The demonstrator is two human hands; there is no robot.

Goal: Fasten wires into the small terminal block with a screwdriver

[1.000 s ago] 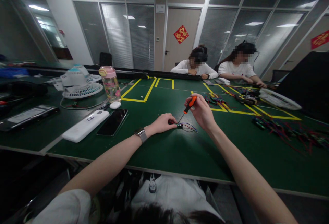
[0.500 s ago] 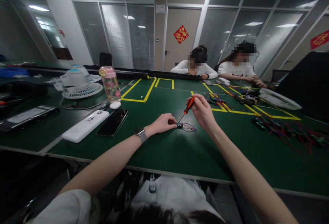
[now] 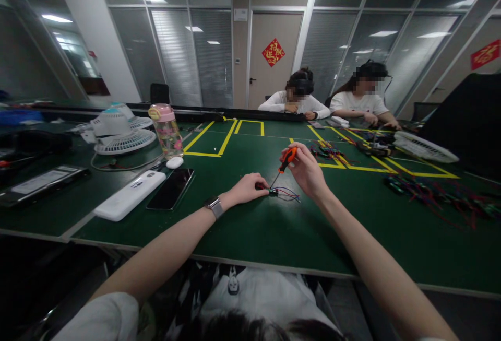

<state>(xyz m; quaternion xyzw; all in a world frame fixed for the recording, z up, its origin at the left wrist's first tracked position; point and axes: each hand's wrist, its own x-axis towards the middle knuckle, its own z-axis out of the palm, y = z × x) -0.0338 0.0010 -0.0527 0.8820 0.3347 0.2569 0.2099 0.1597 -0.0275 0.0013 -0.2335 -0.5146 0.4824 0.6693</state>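
Observation:
My right hand (image 3: 304, 169) grips the orange and black handle of a screwdriver (image 3: 288, 159), which leans with its shaft pointing down and left. The tip meets a small green circuit board (image 3: 273, 192) lying on the table. Red, blue and dark wires (image 3: 288, 193) loop out from the board's right side. Fingers of my left hand (image 3: 247, 188) are closed on the board's left end and hide part of it. A watch (image 3: 214, 206) sits on my left wrist.
Left of my hands lie a black phone (image 3: 171, 189), a white power bank (image 3: 130, 195), a white case (image 3: 174, 162), a pink-lidded bottle (image 3: 167, 129) and a fan (image 3: 124, 140). Wired boards (image 3: 434, 197) are heaped at right. Two people sit across the green table (image 3: 242, 236).
The screwdriver's handle has turned slightly in my right hand, and the fingers have shifted on it. My left hand and the board stay in place.

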